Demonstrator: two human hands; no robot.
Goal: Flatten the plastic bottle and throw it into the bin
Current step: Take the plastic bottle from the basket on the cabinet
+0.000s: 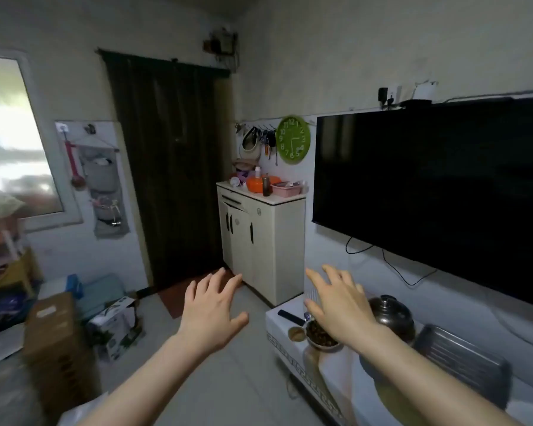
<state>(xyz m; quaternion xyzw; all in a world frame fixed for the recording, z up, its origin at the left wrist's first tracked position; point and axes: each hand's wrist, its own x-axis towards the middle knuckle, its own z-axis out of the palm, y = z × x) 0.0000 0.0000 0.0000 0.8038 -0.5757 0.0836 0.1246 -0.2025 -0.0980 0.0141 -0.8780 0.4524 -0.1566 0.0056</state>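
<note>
both hands are spread wide and hold nothing; the left hand [211,305] hovers over the floor, the right hand [340,299] over the low worktop [282,321] at right, above a bowl [320,335]; no plastic bottle or bin shows; judging from this, the step is finding the bottle, so scan first; the near left clutter is blurred, and the worktop's near end is cut off.
</note>
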